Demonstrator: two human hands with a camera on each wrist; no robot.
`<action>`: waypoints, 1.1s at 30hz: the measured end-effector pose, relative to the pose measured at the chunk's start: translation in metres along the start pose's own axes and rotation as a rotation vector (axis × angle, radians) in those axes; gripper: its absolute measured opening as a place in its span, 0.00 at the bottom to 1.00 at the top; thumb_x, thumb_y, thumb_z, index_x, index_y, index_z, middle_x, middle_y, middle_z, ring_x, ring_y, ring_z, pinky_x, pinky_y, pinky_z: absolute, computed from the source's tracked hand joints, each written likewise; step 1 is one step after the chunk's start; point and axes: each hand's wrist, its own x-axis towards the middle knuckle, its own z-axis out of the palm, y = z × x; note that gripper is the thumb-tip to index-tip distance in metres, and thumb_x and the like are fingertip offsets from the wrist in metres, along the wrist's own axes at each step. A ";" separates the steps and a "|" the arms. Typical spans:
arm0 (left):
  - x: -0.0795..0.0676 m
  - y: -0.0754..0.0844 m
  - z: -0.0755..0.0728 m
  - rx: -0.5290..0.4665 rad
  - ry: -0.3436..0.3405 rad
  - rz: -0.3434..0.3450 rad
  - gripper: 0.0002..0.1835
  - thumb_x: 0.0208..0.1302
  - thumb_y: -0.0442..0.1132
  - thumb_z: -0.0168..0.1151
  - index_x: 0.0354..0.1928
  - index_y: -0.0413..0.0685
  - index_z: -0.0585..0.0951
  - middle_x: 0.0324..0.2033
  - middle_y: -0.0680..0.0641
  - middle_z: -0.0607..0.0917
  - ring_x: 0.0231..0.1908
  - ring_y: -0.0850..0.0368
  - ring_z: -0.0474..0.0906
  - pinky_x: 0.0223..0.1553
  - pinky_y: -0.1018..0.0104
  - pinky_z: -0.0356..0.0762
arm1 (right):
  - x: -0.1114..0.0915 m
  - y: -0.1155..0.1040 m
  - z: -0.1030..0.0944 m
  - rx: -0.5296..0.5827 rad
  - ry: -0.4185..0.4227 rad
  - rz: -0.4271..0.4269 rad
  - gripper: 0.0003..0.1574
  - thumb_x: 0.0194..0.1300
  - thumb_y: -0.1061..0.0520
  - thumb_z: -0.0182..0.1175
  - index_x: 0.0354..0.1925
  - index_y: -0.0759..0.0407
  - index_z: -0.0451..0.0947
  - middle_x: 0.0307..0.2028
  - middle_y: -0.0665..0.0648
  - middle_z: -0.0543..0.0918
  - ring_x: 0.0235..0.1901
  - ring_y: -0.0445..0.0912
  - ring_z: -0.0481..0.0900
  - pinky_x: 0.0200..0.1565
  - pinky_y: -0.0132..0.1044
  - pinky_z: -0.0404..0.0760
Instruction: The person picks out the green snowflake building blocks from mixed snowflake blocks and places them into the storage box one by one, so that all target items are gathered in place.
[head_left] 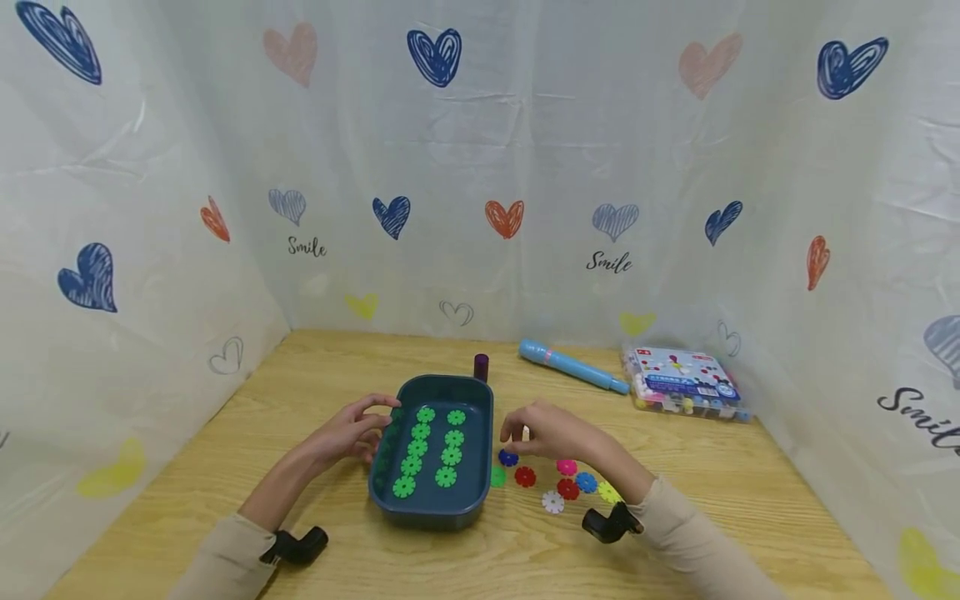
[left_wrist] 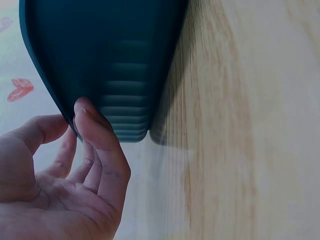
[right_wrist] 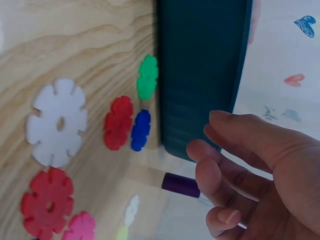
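A dark teal plastic bin (head_left: 431,521) stands on the table, with green flower-shaped discs (head_left: 412,465) lying in two rows on its floor. At its left rim is my left hand (head_left: 348,433); in the left wrist view its fingertips pinch the rim (left_wrist: 47,95) from both sides. Just off the bin's right side hovers my right hand (head_left: 551,429), fingers loosely bent and holding nothing. Below that hand lie a blue disc (head_left: 508,457), a red disc (head_left: 525,477) and a partly hidden green disc (head_left: 498,477). A white disc (right_wrist: 57,122) shows large in the right wrist view.
More loose discs, pink (head_left: 567,467), light blue (head_left: 587,482) and yellow (head_left: 608,492), lie near the right forearm. Behind the bin stands a purple cylinder (head_left: 481,367). Farther back are a light blue tube (head_left: 573,367) and a clear box (head_left: 682,382) with a printed label.
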 end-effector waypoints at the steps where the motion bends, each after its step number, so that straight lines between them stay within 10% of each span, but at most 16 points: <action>1: -0.001 0.000 0.000 -0.003 -0.001 -0.001 0.24 0.72 0.47 0.55 0.67 0.52 0.66 0.32 0.50 0.77 0.26 0.57 0.76 0.27 0.66 0.78 | -0.001 0.001 0.002 0.000 0.004 0.001 0.08 0.66 0.56 0.64 0.42 0.58 0.84 0.32 0.50 0.86 0.28 0.39 0.80 0.32 0.25 0.77; 21: -0.002 0.001 0.001 -0.017 -0.009 -0.007 0.24 0.73 0.45 0.54 0.67 0.51 0.65 0.30 0.51 0.77 0.25 0.58 0.76 0.26 0.67 0.78 | 0.003 0.003 0.030 0.017 -0.036 0.005 0.15 0.60 0.53 0.70 0.47 0.52 0.83 0.39 0.51 0.88 0.40 0.41 0.84 0.45 0.30 0.82; 33: -0.003 0.003 0.001 -0.016 -0.031 0.015 0.27 0.73 0.47 0.55 0.68 0.48 0.63 0.30 0.52 0.78 0.25 0.58 0.76 0.26 0.67 0.79 | 0.004 0.008 0.036 -0.008 -0.063 -0.026 0.15 0.58 0.52 0.72 0.43 0.54 0.84 0.31 0.47 0.85 0.29 0.32 0.77 0.34 0.23 0.77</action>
